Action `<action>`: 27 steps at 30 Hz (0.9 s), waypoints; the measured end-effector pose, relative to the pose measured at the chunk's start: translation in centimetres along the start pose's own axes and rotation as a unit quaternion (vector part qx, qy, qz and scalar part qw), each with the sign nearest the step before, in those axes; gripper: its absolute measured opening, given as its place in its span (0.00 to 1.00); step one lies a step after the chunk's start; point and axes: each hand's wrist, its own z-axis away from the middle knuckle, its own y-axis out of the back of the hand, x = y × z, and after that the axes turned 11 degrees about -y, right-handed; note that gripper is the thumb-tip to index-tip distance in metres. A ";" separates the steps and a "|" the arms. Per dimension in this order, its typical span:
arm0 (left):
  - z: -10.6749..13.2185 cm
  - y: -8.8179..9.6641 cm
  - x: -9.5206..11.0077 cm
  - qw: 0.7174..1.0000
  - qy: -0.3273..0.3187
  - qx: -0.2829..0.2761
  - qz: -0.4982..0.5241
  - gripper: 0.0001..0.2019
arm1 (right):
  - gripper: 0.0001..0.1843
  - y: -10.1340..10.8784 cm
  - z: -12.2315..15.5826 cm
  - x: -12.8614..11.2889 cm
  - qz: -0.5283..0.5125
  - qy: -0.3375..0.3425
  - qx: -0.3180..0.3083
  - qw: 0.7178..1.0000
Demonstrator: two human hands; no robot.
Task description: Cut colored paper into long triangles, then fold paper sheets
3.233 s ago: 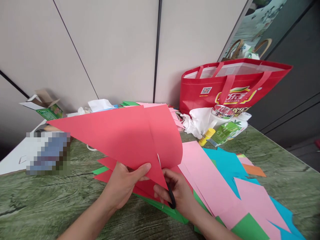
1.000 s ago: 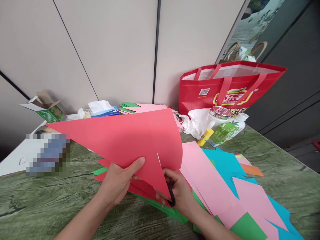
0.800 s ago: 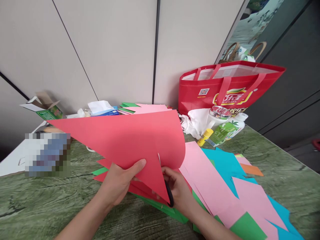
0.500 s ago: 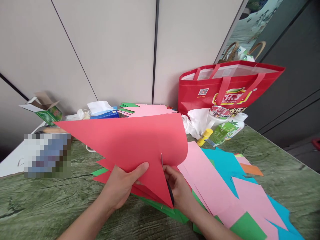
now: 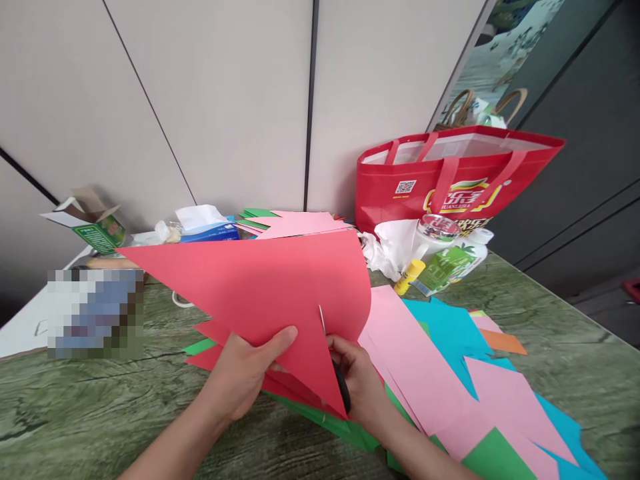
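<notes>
The left hand [image 5: 247, 367] pinches red paper [image 5: 265, 287]; the right hand [image 5: 361, 380] grips partly hidden, seemingly black-handled scissors [image 5: 343, 388].

Left hand [image 5: 247, 370] plus right hand [image 5: 363, 383] made two; scissors [image 5: 343, 387], red bag [image 5: 385, 200], glue stick [image 5: 409, 277], orange strip [image 5: 504, 342] numbered one each; overlapping sheets [image 5: 410, 353] were uncountable.

The red paper [image 5: 260, 287] has dipped.
Its top edge sits lower, so I see more of the pink papers [image 5: 300, 225] and tissue pack [image 5: 215, 232] towards the table's [image 5: 75, 413] back edge; its bottom point hides more of the scissors [image 5: 343, 388].
</notes>
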 end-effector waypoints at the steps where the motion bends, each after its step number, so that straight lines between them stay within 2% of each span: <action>1: 0.0 0.0 0.0 1.000 -0.001 0.001 0.002 0.15 | 0.19 0.0 0.0 0.1 -0.001 -0.001 0.001 1.000; 6: 0.1 -0.1 0.0 1.000 -0.007 0.002 0.008 0.15 | 0.19 0.0 0.1 -0.1 -0.003 0.000 -0.003 1.000; 10: -0.1 0.3 0.3 0.999 -0.042 -0.003 0.019 0.18 | 0.18 0.0 0.1 -0.3 0.001 0.007 -0.006 1.000; 16: -0.5 0.9 0.6 0.997 -0.065 0.005 0.032 0.15 | 0.17 0.0 0.1 -0.2 0.005 0.015 -0.007 1.000; 20: -0.2 0.6 0.5 0.998 -0.059 0.011 -0.001 0.19 | 0.18 0.1 0.1 -0.1 0.002 0.024 -0.021 0.999; 27: 0.1 0.1 0.6 0.999 -0.044 -0.008 -0.012 0.15 | 0.22 0.1 -0.1 -0.3 -0.010 0.045 -0.006 0.999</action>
